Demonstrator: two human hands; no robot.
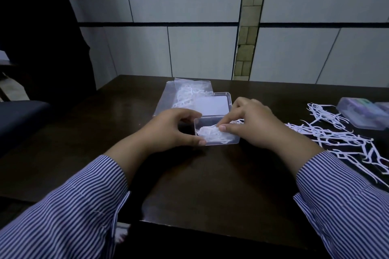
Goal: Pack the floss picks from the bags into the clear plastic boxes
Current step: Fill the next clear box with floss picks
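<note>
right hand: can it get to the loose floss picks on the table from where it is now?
Probably yes. The loose floss picks lie spread on the table just beside the right hand, on its own side, nothing between. It is busy, though, pinching picks at the open clear box, which the left hand holds.

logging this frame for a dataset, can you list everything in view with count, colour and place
open clear box: one, clear, table centre, lid up, white picks inside
plastic bag: one, clear, behind the box, white picks inside
loose floss picks: many, white, scattered on table at right
closed box: one, clear with purplish contents, far right
table: one, dark brown
tiled wall: pale grey, behind table
left hand: grips the box's left end, striped sleeve
right hand: fingers pinch picks in the box, striped sleeve
</note>
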